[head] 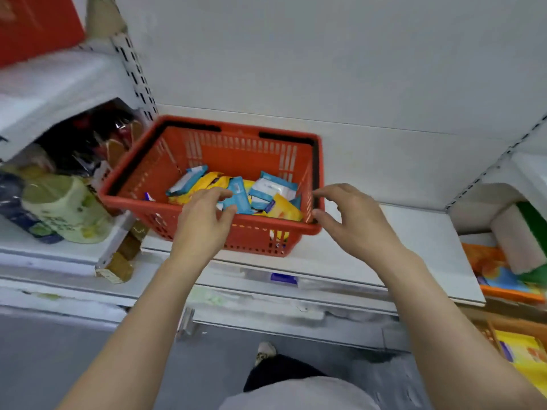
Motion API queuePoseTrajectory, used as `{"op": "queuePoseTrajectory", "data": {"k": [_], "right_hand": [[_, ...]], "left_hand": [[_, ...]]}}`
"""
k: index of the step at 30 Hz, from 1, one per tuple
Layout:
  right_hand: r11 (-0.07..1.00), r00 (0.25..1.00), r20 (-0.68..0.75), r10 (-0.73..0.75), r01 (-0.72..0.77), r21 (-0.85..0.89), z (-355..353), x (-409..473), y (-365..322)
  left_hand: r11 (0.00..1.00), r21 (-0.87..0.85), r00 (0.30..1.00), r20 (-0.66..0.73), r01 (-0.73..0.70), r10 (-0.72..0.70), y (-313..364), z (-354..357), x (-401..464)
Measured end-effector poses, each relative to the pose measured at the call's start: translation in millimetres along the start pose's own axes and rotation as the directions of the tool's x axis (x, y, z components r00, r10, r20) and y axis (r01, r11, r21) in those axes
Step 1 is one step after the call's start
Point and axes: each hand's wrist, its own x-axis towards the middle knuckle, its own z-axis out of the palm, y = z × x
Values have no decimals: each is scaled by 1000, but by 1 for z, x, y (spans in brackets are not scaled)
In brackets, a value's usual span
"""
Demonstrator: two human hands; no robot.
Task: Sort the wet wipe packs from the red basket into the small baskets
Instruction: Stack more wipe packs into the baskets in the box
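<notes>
1. Centre frame, on the white shelf point(370, 261): red basket point(189, 208), with the packs point(260, 193) piled loose on its floor, blue ones and yellow ones mixed.
2. I have the left hand point(204, 223) over the near rim, fingers loosely curled above the pile. It looks to be holding nothing; whether the fingertips touch a blue pack I can't tell.
3. I have the right hand point(358, 220) at the basket's right near corner, thumb and fingers spread apart and curved. Looks just beside the rim, contact unclear.
4. Step in hand, my read: steady the basket with the right, pick one pack with the left.
5. To do it well: take a top pack by its edge, one at a time. They overlap and look slick, so a grab into the middle would likely drag neighbours along. Hold the corner so the basket doesn't slide on the shelf.
6. No small baskets clearly in view. An orange tray point(503, 288) at right edge holds other goods; can't say it's a target. Need to find the targets before lifting.
7. Surroundings: tissue rolls point(62, 211) and dark bagged goods at left, touching or just beside the basket's left wall; red box point(35, 25) upper left.
8. Obstructions: tall basket walls and black handles point(284, 137) folded on the rim limit the reach angle. Lift straight up.
</notes>
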Motion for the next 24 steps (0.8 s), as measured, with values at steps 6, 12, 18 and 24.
{"op": "queuePoseTrajectory", "data": {"k": [6, 12, 18, 24], "right_hand": [[995, 979, 200, -51, 67, -72, 37, 108, -27], [966, 771, 623, 133, 40, -256, 105, 174, -22], [895, 635, 724, 270, 112, -433, 164, 180, -21], [885, 722, 616, 315, 11, -465, 160, 189, -17]], "left_hand": [[995, -44, 989, 122, 91, -85, -34, -10, 67], [989, 17, 912, 386, 144, -139, -59, 7, 114], [996, 66, 771, 630, 67, -93, -71, 17, 158], [1000, 27, 665, 747, -7, -15, -80, 20, 184]]}}
